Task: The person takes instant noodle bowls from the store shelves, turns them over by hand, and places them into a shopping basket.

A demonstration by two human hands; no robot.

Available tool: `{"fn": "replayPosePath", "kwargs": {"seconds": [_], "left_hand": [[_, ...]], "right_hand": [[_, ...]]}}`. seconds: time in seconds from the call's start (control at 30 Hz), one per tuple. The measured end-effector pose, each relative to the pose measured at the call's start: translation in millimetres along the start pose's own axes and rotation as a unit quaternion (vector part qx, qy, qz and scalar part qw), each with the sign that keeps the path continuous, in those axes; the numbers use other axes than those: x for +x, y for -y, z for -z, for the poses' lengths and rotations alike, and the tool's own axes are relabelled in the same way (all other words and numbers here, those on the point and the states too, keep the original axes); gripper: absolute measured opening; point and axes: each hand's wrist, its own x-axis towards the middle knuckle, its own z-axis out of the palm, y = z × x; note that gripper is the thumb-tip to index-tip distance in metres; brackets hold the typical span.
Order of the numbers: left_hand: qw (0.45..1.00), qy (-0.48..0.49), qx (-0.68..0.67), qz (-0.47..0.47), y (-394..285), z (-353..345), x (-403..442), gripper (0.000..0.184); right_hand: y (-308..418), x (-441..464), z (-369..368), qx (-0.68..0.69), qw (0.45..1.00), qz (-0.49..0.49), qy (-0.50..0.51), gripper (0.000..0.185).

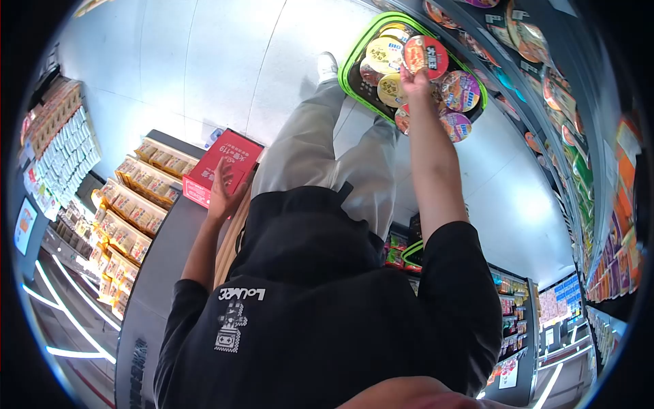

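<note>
My right hand [417,83] is closed on the edge of a red instant noodle bowl [428,56] with a round printed lid. That bowl is over a black shopping basket [349,87] with a bright green rim. Several other noodle bowls lie in the basket, among them a yellow bowl [384,54], a second yellow bowl [392,90] and a purple bowl [460,91]. My left hand [223,194] has its fingers apart and holds nothing. It is beside a red box [231,155] with white lettering; whether it touches the box I cannot tell.
Shelves of packaged noodles [555,102] curve along the right side. Tiered racks of packets [136,204] stand on a dark counter [160,293] at the left. Pale floor tiles [218,61] stretch ahead. Part of another green-rimmed basket [412,253] shows by my right side.
</note>
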Motion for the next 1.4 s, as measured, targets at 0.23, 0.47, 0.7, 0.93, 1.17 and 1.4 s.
{"fn": "replayPosePath", "kwargs": {"seconds": [0.23, 0.47, 0.7, 0.93, 1.17, 1.4], "left_hand": [[0.998, 0.015, 0.009, 0.056, 22, -2, -2, 0.093], [0.999, 0.014, -0.005, 0.046, 2, -2, 8, 0.091], [0.999, 0.036, 0.002, -0.033, 44, -16, 45, 0.091], [0.999, 0.011, 0.025, -0.02, 41, -28, 128, 0.086], [0.997, 0.025, -0.068, -0.042, 6, -62, 194, 0.082], [0.991, 0.041, -0.082, -0.097, -64, -96, 182, 0.083]], "right_hand": [[1, -15, -2, -0.027, 0.99, 0.04, -0.132, 0.034], [3, -37, 14, -0.042, 0.993, -0.009, -0.113, 0.048], [29, -222, 47, -0.206, 0.965, 0.163, 0.009, 0.048], [155, -400, 158, -0.2, 0.856, 0.476, -0.005, 0.04], [349, -577, 166, -0.11, 0.674, 0.721, -0.119, 0.038], [454, -759, 57, -0.166, 0.481, 0.848, -0.148, 0.063]]}}
